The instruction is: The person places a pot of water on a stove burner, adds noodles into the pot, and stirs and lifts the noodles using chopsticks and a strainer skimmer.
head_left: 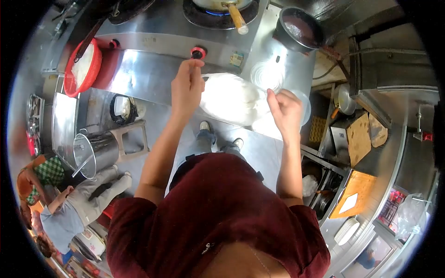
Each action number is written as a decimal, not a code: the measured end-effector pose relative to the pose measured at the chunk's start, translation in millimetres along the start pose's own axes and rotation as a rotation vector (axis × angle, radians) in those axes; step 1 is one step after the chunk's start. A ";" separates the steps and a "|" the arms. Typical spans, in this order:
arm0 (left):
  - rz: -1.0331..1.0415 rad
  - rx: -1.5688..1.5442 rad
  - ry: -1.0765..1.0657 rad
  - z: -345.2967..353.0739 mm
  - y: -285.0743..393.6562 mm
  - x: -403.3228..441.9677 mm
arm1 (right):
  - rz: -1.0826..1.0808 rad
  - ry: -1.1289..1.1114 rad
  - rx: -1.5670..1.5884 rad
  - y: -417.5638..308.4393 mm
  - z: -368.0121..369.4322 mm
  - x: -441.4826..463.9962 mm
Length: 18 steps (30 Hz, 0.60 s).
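Observation:
A white, plastic-looking bag [232, 98] with pale contents is stretched between my two hands, over the front edge of the steel counter [139, 74]. My left hand [187, 88] is closed with fingers pinched at the bag's upper left corner, just below a red-ringed stove knob [198, 52]. At the bag's right end, my right hand [285, 111] is closed on its edge, thumb pointing up. Just above my right hand lie clear round lids or containers [267, 75]. The bag's bright surface hides what exactly is inside.
A pot with a wooden handle [237, 19] sits over a blue flame. Beyond the counter's right part stands a dark pot [300, 28]. A red basket [83, 69] is at the left. A large steel pot [95, 153] and two people [65, 217] are lower left.

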<state>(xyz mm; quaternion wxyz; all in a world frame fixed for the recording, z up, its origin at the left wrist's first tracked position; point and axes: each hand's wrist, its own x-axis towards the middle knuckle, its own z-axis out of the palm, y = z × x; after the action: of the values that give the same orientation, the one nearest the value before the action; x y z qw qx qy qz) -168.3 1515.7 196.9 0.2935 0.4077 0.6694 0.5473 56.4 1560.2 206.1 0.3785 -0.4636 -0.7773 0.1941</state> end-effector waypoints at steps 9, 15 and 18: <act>0.108 0.065 -0.149 -2.8 -88.2 4.7 | -0.035 -0.116 0.015 31.4 48.8 -32.7; -0.068 -0.066 -0.154 4.2 -7.9 -2.7 | 0.057 0.035 0.057 7.7 26.1 -18.9; -0.083 -0.012 -0.212 0.0 -25.8 -2.9 | 0.017 -0.010 0.061 16.0 37.0 -35.5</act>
<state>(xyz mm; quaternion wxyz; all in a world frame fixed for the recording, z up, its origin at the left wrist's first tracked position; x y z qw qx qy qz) -172.6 1511.4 171.6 0.3874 0.4334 0.6477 0.4925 47.3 1539.1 157.6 0.3867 -0.4574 -0.7691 0.2232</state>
